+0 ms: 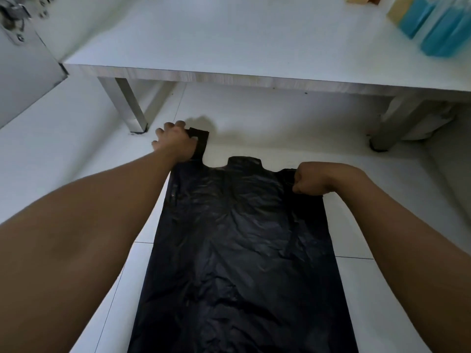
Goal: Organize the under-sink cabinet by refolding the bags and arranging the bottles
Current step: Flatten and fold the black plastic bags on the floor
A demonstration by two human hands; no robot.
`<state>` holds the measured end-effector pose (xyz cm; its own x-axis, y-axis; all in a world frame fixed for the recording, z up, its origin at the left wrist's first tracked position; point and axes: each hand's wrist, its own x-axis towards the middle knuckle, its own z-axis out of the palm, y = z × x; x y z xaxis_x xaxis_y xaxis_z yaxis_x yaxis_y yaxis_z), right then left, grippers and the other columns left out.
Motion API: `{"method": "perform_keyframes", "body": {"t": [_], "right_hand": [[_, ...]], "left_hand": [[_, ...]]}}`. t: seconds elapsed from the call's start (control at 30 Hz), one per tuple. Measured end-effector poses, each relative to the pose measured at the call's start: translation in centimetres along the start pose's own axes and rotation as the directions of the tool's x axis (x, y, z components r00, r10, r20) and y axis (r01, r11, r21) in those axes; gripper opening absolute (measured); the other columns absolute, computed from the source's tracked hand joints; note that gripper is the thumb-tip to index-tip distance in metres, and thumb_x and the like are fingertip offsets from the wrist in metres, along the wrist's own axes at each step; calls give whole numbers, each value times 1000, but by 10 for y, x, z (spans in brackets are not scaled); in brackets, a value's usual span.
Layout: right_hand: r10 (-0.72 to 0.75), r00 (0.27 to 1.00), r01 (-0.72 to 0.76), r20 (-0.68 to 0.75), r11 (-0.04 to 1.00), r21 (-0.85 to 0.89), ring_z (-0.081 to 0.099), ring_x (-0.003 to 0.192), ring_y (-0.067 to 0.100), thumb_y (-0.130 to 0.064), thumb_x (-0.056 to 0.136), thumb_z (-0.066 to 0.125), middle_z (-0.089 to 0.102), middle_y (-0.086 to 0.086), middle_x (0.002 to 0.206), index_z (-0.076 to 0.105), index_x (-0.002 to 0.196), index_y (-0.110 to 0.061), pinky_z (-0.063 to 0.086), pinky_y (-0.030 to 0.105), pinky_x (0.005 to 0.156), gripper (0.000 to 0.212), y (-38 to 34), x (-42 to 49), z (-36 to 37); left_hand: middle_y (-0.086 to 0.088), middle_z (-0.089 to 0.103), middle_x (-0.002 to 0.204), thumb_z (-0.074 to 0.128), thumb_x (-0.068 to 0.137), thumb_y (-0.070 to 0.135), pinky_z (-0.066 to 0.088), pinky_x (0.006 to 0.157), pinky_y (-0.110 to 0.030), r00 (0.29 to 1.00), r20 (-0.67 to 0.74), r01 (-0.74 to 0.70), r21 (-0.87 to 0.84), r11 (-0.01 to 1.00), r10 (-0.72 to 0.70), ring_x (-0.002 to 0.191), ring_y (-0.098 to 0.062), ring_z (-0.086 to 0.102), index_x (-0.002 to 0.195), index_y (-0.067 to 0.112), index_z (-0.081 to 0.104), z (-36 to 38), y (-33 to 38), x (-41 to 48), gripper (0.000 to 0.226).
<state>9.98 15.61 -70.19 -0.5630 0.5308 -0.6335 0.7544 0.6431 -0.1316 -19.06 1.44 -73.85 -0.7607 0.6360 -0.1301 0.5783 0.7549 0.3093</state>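
Observation:
A black plastic bag [242, 250] lies spread flat on the white tiled floor, its handles pointing away from me. My left hand [175, 141] presses on the bag's left handle, stretched out toward the table leg. My right hand [316, 178] is closed in a fist on the bag's right handle, which is bunched under it. Blue bottles [438, 29] stand at the far right on the low white table.
A low white table [229, 72] spans the view just beyond the bag, with metal legs at the left [127, 108] and right [392, 128]. A grey cabinet door [23, 72] hangs open at upper left. A pale bag sits under the table's right end.

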Motion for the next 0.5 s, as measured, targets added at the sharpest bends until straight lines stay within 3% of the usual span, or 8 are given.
{"method": "perform_keyframes", "body": {"t": [0.13, 0.2, 0.3, 0.37, 0.43, 0.5], "right_hand": [[4, 1000, -4, 1, 1000, 5, 55, 69, 21, -27, 88, 60, 57, 4, 75, 55, 70, -12, 42, 29, 61, 25, 1, 8, 1], [4, 1000, -4, 6, 1000, 8, 57, 71, 21, -28, 88, 60, 59, 4, 76, 57, 70, -12, 43, 30, 62, 24, 1, 10, 2], [-1, 1000, 1, 15, 1000, 10, 58, 74, 22, -28, 88, 61, 59, 5, 80, 58, 74, -11, 45, 30, 64, 22, 0, 12, 2], [3, 1000, -3, 20, 1000, 16, 57, 73, 21, -27, 89, 60, 59, 5, 80, 59, 76, -11, 44, 30, 63, 21, 0, 12, 1], [10, 1000, -10, 23, 1000, 22, 55, 70, 20, -27, 89, 60, 59, 5, 78, 59, 75, -10, 43, 29, 62, 22, -2, 10, 2], [16, 1000, -16, 18, 1000, -1, 53, 67, 19, -26, 89, 59, 56, 4, 74, 56, 71, -10, 42, 28, 60, 25, -5, 6, 1]], "left_hand": [[-6, 11, 167, 52, 102, 34, 24, 118, -59, 958, 206, -225, 97, 970, 201, 151, -37, 11, 160, 27, 8, 7, -13, 34, 73], [-8, 16, 166, 50, 103, 26, 26, 118, -57, 940, 271, -255, 158, 954, 206, 149, -38, 18, 161, 27, 7, 11, -15, 43, 72], [-15, 34, 156, 54, 100, 25, 38, 109, -54, 947, 235, -273, 230, 934, 219, 139, -40, 34, 159, 25, 18, 9, -13, 45, 70], [-19, 47, 144, 60, 95, 18, 47, 98, -44, 947, 224, -270, 169, 948, 230, 125, -38, 49, 152, 19, 36, 5, -13, 46, 62], [-23, 59, 124, 60, 90, 10, 48, 78, -35, 950, 202, -263, 106, 959, 238, 100, -34, 56, 129, 9, 57, 1, -14, 43, 39], [-22, 63, 105, 58, 89, 7, 45, 67, -31, 959, 145, -254, 57, 966, 244, 86, -33, 57, 105, 4, 62, -6, -15, 33, 17]]}}
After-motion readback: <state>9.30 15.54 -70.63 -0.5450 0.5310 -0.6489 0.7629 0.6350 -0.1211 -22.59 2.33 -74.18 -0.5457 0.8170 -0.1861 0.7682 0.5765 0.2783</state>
